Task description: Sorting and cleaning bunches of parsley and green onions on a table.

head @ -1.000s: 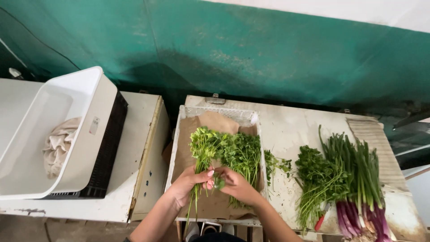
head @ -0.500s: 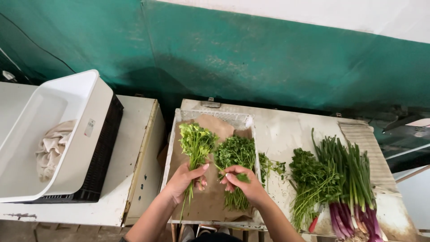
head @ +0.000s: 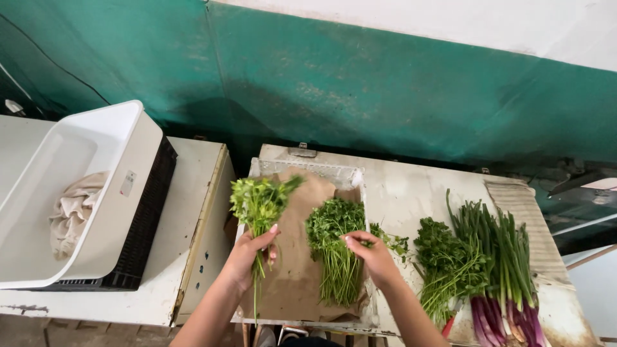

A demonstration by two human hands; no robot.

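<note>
Left hand: your left hand (head: 252, 252) is clamped around the stems of a small herb bunch (head: 258, 204), leafy end up and away from you, lifted over the left edge of the tray (head: 302, 168).
Right hand: your right hand (head: 371, 252) rests on the herb pile (head: 334, 247), fingers curled into its leafy tops; you cannot tell from here whether they pinch any stems.
Hands together or apart: apart, with bare brown paper (head: 292, 270) showing between them.
Herb pile: it lies on the brown paper inside the tray, toward the tray's right edge, stems pointing to the near edge.
Tray: a shallow pale tray at the left end of the worktop (head: 411, 186), lined with the paper.
Loose sprigs: a few sprigs (head: 391, 241) lie just beside the tray's right edge.
Other greens: a leafy bunch (head: 445, 260) and spring onions (head: 498, 257) with purple bulbs lie toward the worktop's right end, touching each other.
Left side: a white tub (head: 96, 212) holding a cloth (head: 72, 209) sits on a black crate (head: 149, 212), well apart from the tray.
</note>
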